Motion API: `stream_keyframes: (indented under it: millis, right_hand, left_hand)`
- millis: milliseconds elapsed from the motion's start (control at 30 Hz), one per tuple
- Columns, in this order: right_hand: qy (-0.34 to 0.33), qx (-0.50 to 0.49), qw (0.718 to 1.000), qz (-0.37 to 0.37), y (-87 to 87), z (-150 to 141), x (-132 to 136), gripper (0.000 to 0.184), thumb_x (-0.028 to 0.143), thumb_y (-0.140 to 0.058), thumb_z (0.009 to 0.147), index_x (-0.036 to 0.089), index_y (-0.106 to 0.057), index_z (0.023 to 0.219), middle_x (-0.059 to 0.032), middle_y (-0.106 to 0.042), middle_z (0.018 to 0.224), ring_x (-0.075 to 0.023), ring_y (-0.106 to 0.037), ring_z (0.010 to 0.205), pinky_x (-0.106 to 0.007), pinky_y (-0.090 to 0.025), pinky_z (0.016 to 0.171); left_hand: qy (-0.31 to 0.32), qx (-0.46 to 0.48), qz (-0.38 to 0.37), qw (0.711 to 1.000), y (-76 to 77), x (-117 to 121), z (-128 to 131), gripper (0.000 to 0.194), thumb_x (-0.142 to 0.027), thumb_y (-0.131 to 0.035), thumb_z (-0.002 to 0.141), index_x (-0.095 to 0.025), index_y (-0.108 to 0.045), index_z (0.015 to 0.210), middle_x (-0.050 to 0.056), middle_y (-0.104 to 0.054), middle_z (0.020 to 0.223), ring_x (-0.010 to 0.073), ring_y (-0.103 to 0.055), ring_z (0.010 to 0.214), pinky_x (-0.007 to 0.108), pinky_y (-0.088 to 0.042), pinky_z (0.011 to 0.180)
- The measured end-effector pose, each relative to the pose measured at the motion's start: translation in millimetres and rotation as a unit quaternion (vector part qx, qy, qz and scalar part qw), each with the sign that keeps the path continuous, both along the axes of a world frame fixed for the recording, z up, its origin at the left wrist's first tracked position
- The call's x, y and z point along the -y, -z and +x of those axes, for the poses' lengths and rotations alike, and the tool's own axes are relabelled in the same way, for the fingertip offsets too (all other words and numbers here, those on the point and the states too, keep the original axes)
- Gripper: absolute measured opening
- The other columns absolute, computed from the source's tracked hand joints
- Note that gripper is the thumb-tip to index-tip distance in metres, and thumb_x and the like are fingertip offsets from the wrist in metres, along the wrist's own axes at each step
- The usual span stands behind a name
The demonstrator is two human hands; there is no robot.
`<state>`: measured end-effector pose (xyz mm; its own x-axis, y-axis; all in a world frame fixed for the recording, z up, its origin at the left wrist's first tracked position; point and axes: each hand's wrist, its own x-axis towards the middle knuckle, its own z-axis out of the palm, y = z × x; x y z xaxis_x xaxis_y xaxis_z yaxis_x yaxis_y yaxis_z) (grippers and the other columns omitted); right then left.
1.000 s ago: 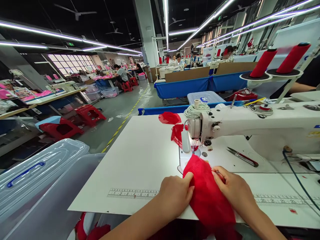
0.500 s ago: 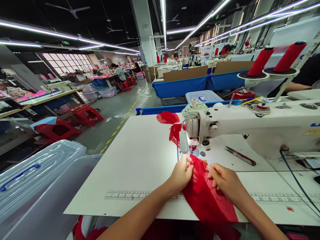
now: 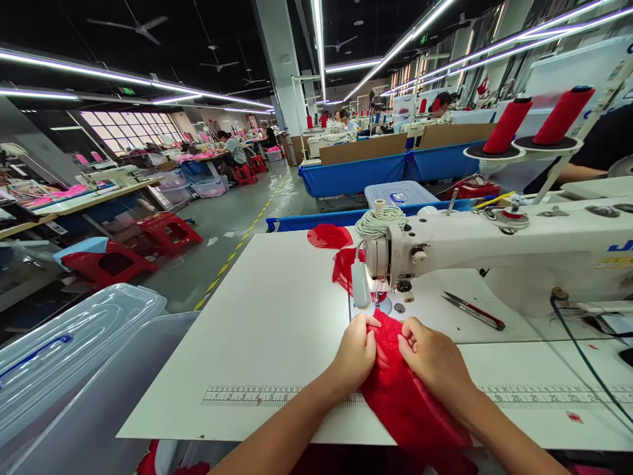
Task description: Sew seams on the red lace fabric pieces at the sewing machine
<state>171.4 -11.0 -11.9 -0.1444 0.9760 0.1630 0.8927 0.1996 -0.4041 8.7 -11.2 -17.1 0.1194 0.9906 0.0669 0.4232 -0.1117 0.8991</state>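
Note:
A piece of red lace fabric (image 3: 405,402) lies on the white sewing table (image 3: 277,316), running from the table's front edge up to the needle of the white sewing machine (image 3: 494,244). My left hand (image 3: 355,353) pinches the fabric's left edge just in front of the needle. My right hand (image 3: 435,359) grips the fabric's right side close beside it. More red fabric (image 3: 341,254) lies behind the machine head.
Thread snips (image 3: 472,310) lie on the machine bed to the right. Two red thread cones (image 3: 537,122) stand on a rack above the machine. Clear plastic bins (image 3: 74,356) sit at my left. Red stools (image 3: 168,231), an aisle and other workers at tables fill the background.
Both hands have slid forward along the table toward the needle, bringing the fabric's front end under the machine head. The hands have drawn closer together.

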Motion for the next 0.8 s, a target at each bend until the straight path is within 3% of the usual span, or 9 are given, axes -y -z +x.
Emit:
stream_keyframes:
  millis: [200, 333, 433, 500, 633, 800]
  right_hand:
    - [-0.007, 0.046, 0.998, 0.034, 5.6, 4, 8, 0.013, 0.020, -0.042, 0.085, 0.024, -0.046, 0.074, 0.0026, -0.060, 0.059, -0.0158, -0.055, 0.049, -0.025, -0.025, 0.045]
    - [-0.063, -0.042, 0.986, 0.149, -6.2, -5, 9, 0.020, 0.013, -0.036, 0.087, 0.022, -0.054, 0.088, -0.0066, -0.066, 0.091, -0.0192, -0.064, 0.078, -0.026, -0.041, 0.054]
    - [-0.154, -0.162, 0.968, 0.111, -7.2, -12, 1, 0.022, 0.010, -0.035, 0.086, 0.022, -0.054, 0.086, -0.0064, -0.064, 0.094, -0.0173, -0.063, 0.082, -0.028, -0.050, 0.068]
    - [-0.160, -0.186, 0.966, 0.077, -1.0, -14, -6, 0.024, 0.006, -0.036, 0.080, 0.022, -0.053, 0.085, -0.0057, -0.064, 0.092, -0.0167, -0.063, 0.080, -0.029, -0.052, 0.071]
    - [-0.172, -0.155, 0.970, 0.070, 12.8, -10, -19, 0.025, 0.007, -0.036, 0.080, 0.021, -0.056, 0.088, -0.0074, -0.066, 0.097, -0.0168, -0.065, 0.079, -0.030, -0.055, 0.070]
    - [-0.215, -0.114, 0.968, 0.064, 12.0, 4, -26, 0.034, 0.011, -0.038, 0.082, 0.020, -0.063, 0.102, -0.0082, -0.066, 0.119, -0.0200, -0.067, 0.097, -0.034, -0.055, 0.082]
  left_hand:
    - [-0.016, -0.017, 0.015, 1.000, 7.1, -2, 4, 0.022, -0.009, -0.039, 0.082, -0.019, -0.055, 0.093, 0.007, -0.062, 0.095, 0.0226, -0.060, 0.094, 0.039, -0.047, 0.091]
    - [-0.004, -0.036, 0.027, 0.999, 7.6, -2, 3, 0.022, -0.008, -0.041, 0.081, -0.020, -0.056, 0.092, 0.006, -0.062, 0.096, 0.0217, -0.059, 0.094, 0.037, -0.048, 0.088]
    - [0.008, -0.053, 0.042, 0.998, 7.3, -1, 4, 0.022, -0.007, -0.040, 0.081, -0.020, -0.056, 0.089, 0.005, -0.062, 0.093, 0.0205, -0.058, 0.090, 0.035, -0.049, 0.084]
    - [0.016, -0.064, 0.056, 0.996, 7.2, 0, 4, 0.026, -0.005, -0.040, 0.081, -0.020, -0.056, 0.094, 0.005, -0.062, 0.095, 0.0197, -0.059, 0.092, 0.034, -0.050, 0.085]
    - [0.043, -0.101, 0.087, 0.990, 3.9, -2, -1, 0.036, -0.001, -0.038, 0.077, -0.019, -0.057, 0.101, 0.005, -0.063, 0.099, 0.0175, -0.060, 0.094, 0.031, -0.050, 0.086]
    - [0.056, -0.180, 0.101, 0.977, -11.0, -20, -17, 0.025, 0.000, -0.037, 0.073, -0.019, -0.054, 0.076, 0.002, -0.061, 0.081, 0.0160, -0.058, 0.074, 0.027, -0.048, 0.071]
